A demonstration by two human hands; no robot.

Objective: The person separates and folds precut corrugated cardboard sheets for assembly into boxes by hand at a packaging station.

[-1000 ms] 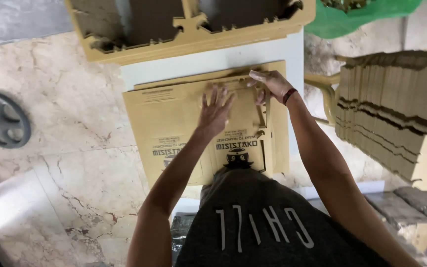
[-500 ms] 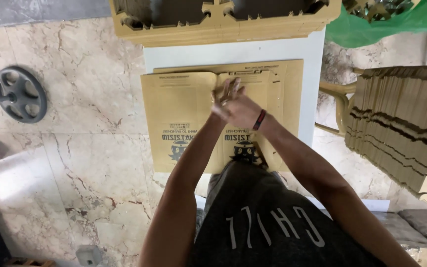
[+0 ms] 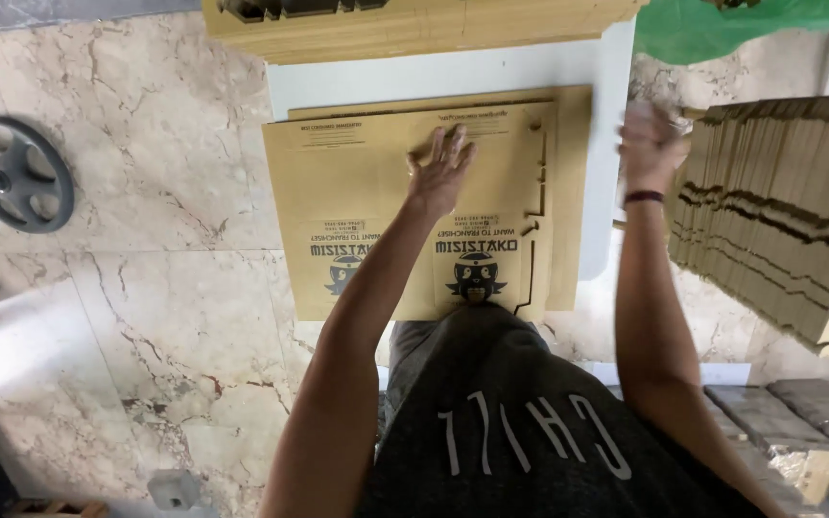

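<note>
The right hand (image 3: 650, 144) is motion-blurred — fingers indistinct; the green bag (image 3: 741, 27) and upper cardboard stack (image 3: 414, 24) are cut off by the top edge.

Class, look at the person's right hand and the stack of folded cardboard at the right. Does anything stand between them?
Nothing visible does. The right hand, blurred, is raised just left of the cardboard stack, with only open space between. The left hand lies flat on the flat cardboard sheet on the white table.

Left hand (image 3: 441, 171) flat, right hand (image 3: 647, 144) raised
</note>
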